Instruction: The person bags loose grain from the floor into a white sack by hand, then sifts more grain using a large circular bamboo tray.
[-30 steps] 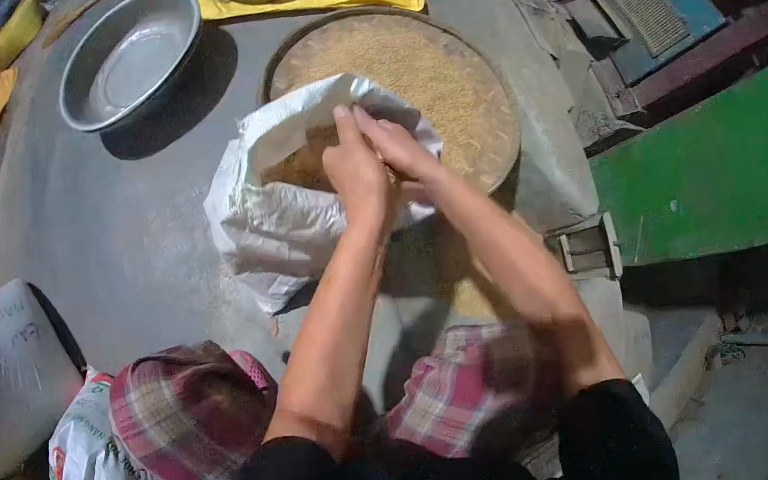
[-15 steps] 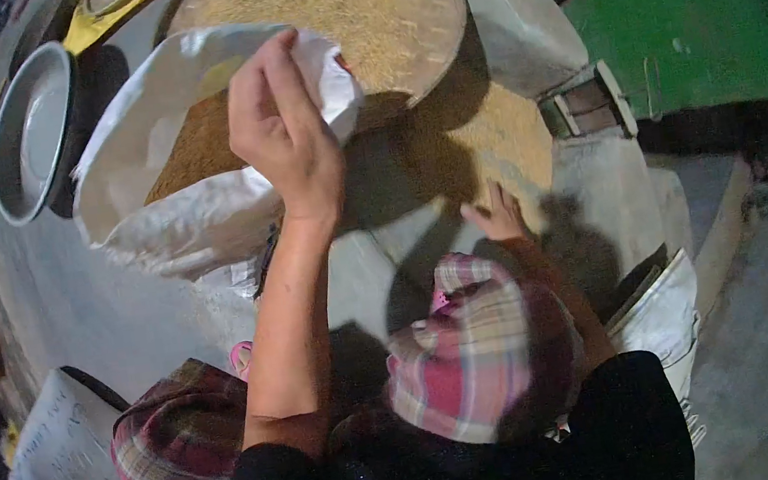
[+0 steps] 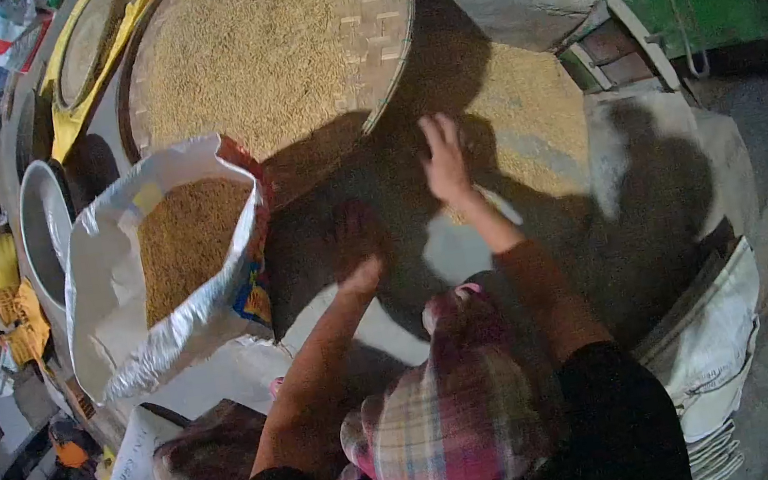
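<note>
The right hand point(image 3: 445, 163) is open near loose grain point(image 3: 523, 112). The left hand point(image 3: 359, 253) (in shadow) looks open beside the sack point(image 3: 109, 308).

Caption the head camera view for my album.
Left hand and right hand reach over the floor beside an open sack, a grain-filled tray and loose grain.

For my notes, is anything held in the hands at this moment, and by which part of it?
Nothing seems held: the right hand is open and empty; the left hand, in deep shadow, shows nothing in it.
</note>
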A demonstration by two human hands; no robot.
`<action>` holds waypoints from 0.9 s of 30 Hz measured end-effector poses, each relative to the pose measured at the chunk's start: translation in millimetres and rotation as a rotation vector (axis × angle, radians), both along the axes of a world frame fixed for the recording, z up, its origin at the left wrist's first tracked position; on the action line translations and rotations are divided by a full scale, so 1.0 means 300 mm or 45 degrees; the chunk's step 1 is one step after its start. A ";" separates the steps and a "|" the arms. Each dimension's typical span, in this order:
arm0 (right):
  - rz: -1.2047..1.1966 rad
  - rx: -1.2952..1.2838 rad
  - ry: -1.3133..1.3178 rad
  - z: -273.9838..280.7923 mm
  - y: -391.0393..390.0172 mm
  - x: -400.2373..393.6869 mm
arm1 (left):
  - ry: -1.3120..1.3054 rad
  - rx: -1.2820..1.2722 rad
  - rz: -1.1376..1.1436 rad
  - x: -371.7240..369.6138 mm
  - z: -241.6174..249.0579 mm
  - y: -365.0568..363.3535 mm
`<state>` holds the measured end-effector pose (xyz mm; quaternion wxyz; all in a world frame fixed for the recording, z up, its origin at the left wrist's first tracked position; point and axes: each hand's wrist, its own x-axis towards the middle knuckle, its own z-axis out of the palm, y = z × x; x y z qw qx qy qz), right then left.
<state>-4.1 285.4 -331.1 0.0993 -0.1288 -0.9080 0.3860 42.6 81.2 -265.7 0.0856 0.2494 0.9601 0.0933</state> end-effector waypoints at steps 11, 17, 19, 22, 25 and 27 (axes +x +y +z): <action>-0.250 0.006 -0.750 -0.258 0.446 -0.463 | -0.103 -0.002 -0.044 -0.063 0.060 -0.078; -0.163 0.010 -0.468 -0.310 0.140 -0.434 | -0.036 0.137 -0.010 -0.058 0.048 -0.080; -0.062 0.002 -0.337 -0.321 0.049 -0.316 | -0.031 0.188 -0.002 -0.071 0.075 -0.067; 0.282 0.121 -0.339 -0.280 0.013 -0.114 | -0.091 0.219 -0.004 -0.060 0.055 -0.081; 0.169 -0.039 -0.529 0.023 0.114 -0.161 | -0.135 0.177 0.005 -0.063 0.074 -0.079; -0.252 0.128 0.029 -0.089 0.224 -0.142 | -0.104 0.167 -0.005 -0.060 0.082 -0.066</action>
